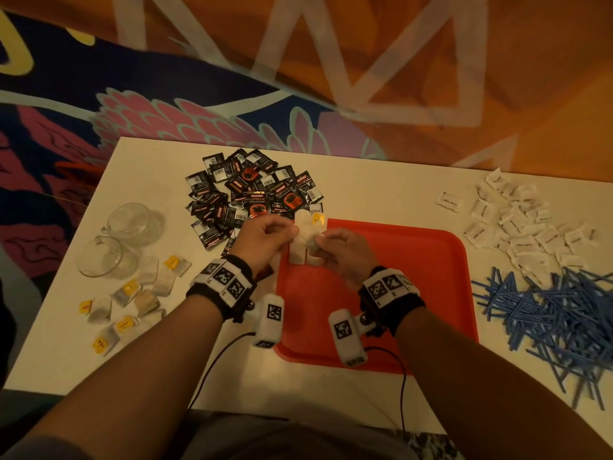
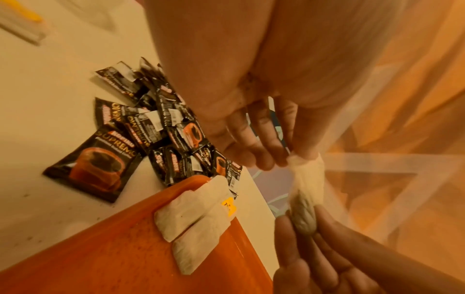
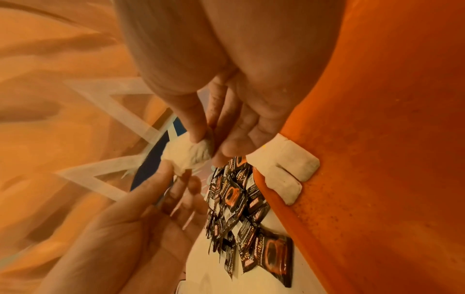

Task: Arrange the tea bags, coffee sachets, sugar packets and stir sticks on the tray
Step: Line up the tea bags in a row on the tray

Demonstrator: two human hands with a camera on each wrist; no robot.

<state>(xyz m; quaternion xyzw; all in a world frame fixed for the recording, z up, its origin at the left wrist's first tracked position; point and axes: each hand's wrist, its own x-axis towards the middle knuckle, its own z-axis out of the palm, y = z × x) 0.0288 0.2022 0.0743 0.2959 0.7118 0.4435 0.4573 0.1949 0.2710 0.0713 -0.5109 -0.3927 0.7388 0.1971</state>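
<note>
Head view: both hands meet above the far-left corner of the red plastic tray point(image 1: 381, 293). The left hand point(image 1: 265, 237) and the right hand point(image 1: 341, 249) each pinch one end of a single white paper tea bag point(image 1: 306, 235), held clear of the tray floor. Loose tea bags with yellow tags point(image 1: 132, 300) lie on the white table point(image 1: 365, 184) to the near left, black coffee sachets point(image 1: 252, 194) at the far side, white sugar packets point(image 1: 524, 220) to the far right and blue stir sticks point(image 1: 550, 313) to the near right.

Left wrist view: the thumb and fingertips point(image 2: 298, 153) nip the bag's upper end, which looks twisted. Two tea bags already on the tray point(image 2: 193, 216) lie side by side, touching, at the tray corner.

Right wrist view: the thumb and forefinger grip the bag's filled end point(image 3: 198, 151). To do this step well, flatten the bag, then lay it just beside the placed pair, parallel, tag tucked in.
</note>
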